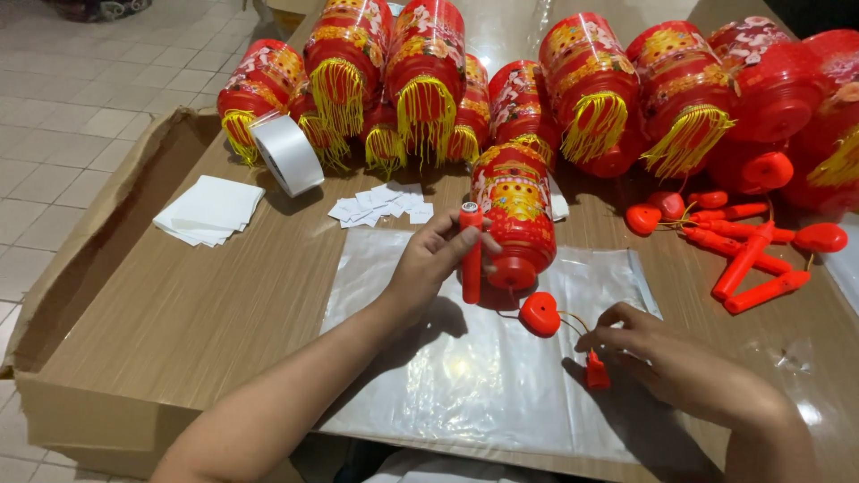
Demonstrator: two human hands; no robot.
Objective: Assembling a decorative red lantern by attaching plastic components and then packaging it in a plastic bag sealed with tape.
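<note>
My left hand (432,259) grips a red plastic handle stick (471,255) upright beside a red and gold lantern (514,210) that lies on a clear plastic sheet (447,358). A red heart-shaped piece (540,314) rests just below the lantern, joined by a thin cord. My right hand (658,353) pinches that cord near a small red tassel piece (596,371), low on the sheet.
Several finished red lanterns with yellow fringes (420,80) are piled along the far edge. A white tape roll (286,154), a stack of white sheets (208,211) and small white squares (380,206) lie at left. Loose red sticks and hearts (743,250) lie at right. The cardboard-covered table (179,313) drops off at left.
</note>
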